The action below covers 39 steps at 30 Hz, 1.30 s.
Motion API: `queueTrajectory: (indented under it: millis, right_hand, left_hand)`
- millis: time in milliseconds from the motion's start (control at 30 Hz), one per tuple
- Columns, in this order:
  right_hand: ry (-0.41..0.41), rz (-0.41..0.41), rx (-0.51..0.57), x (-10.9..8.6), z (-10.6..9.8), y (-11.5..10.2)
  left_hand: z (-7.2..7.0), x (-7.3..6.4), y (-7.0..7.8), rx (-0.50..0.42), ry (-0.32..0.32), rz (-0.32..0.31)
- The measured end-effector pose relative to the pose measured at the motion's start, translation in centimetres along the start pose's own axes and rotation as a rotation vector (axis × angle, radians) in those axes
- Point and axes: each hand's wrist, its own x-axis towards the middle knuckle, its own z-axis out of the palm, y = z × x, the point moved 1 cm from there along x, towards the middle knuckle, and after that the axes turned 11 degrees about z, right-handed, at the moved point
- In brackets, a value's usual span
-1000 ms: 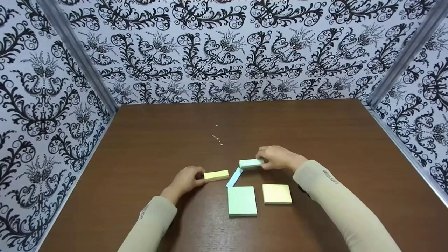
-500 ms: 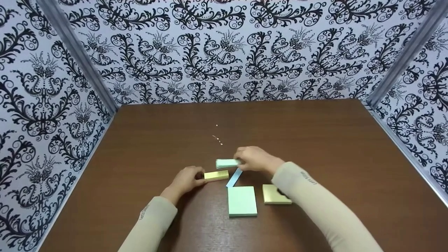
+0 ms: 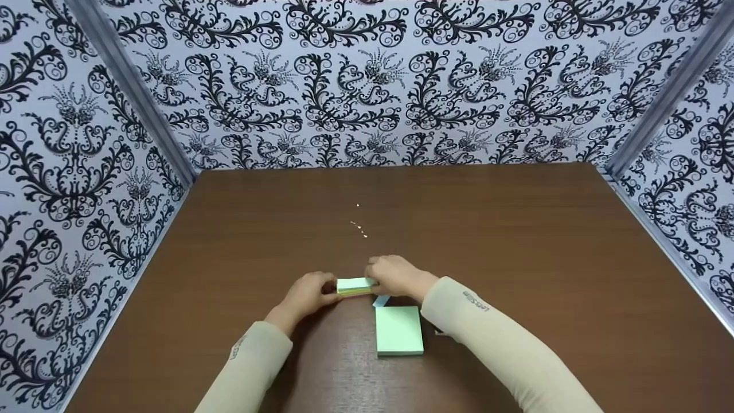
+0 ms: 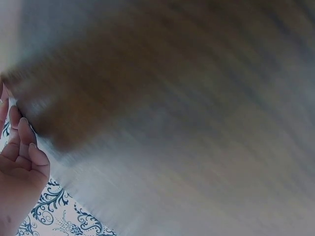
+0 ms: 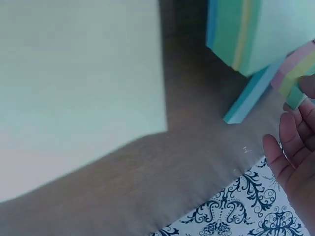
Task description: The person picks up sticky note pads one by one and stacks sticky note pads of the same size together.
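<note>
A short stack of narrow sticky note pads lies between the hands, with a light green sticky note pad (image 3: 354, 284) on top of yellow and pink layers (image 5: 294, 69). My left hand (image 3: 307, 295) pinches the stack's left end; in the left wrist view its fingers (image 4: 24, 135) show at the edge, but the pads do not. My right hand (image 3: 395, 276) pinches the right end of the green pad. Below that hand a narrow blue pad (image 3: 381, 300) lies slanted, partly covered by it.
A square stack of sticky notes (image 3: 399, 331), light green on top, lies in front of the blue pad. The pale yellow square pad (image 5: 74, 73) is mostly hidden under the right sleeve (image 3: 487, 332) in the head view. Patterned walls (image 3: 367, 86) enclose the brown table (image 3: 275, 218).
My right hand has carried the light green pad leftward and down onto the yellow one. The right sleeve now covers most of the pale yellow square pad. My left hand has stayed in place.
</note>
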Motion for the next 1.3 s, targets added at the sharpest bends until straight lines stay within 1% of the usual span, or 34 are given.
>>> queueTrajectory:
  millis: [67, 133, 300, 633, 833, 1100, 1300]
  right_hand:
    - [-0.018, 0.019, 0.004, -0.02, 0.12, 0.00]
    - [-0.019, 0.029, 0.004, -0.03, 0.16, 0.00]
    - [-0.017, 0.029, -0.007, -0.04, 0.20, -0.04]
    - [-0.024, 0.030, -0.011, -0.16, 0.00, -0.44]
    - [-0.019, 0.024, -0.012, -0.09, 0.04, -0.49]
    - [-0.033, 0.059, -0.050, -0.06, -0.16, -0.85]
    - [-0.044, 0.061, -0.031, 0.09, 0.00, -0.84]
  left_hand:
    - [-0.05, 0.00, 0.05, 0.002, 0.000, -0.001]
    - [-0.08, 0.00, 0.07, 0.011, 0.005, 0.010]
    - [-0.08, -0.01, 0.07, 0.019, 0.012, 0.022]
    - [-0.11, -0.04, 0.07, 0.026, -0.007, -0.010]
    - [-0.03, 0.04, 0.02, 0.014, -0.006, -0.007]
    - [0.16, -0.08, -0.09, -0.007, -0.018, -0.030]
    - [0.30, -0.06, -0.24, -0.007, -0.016, -0.033]
